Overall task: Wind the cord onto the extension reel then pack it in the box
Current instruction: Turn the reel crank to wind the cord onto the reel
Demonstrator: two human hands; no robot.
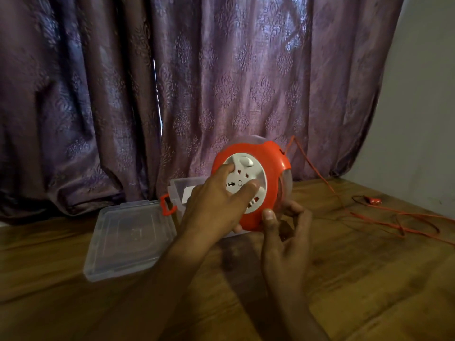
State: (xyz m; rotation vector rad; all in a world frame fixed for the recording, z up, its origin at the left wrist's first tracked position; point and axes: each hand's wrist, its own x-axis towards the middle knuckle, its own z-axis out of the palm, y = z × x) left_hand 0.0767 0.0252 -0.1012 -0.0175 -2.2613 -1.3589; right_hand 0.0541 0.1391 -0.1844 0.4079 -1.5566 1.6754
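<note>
Clearly, head view only: every line below is read from the one worn camera.
Reel: the round orange-and-white plastic extension reel (253, 185) is held upright above the brown wooden floor (344, 291), its white socket face turned toward the camera.
Left hand: the left hand (216, 205) lies spread on the white face, fingertips pressed against it and curled round nothing, as if to turn the disc.
Right hand: the right hand (283, 232) grips the reel's lower orange rim, thumb on the front and fingers curled behind the clear housing.
Cord: the thin orange cord (317, 173) leaves a slot at the reel's upper far side, beyond the right hand, and runs down to loose loops on the floor well out to that hand's right; most of it looks unwound.
Plug: the small orange plug (448, 201) lies at the far end of those loops.
Box: the clear plastic box (179, 190) with an orange latch sits just behind the left hand, its clear lid (128, 242) flat on the floor to that hand's left.
Risk, tangling: the floor loops cross one another, so winding could probably drag a knot up to the slot and jam it.
Risk, slipping: flat fingertips on smooth plastic may skid rather than turn the disc.
Risk, plug: a fast wind could whip the plug across the floor.
Risk, grip: a one-handed hold on the rim could let the reel twist or drop.
</note>
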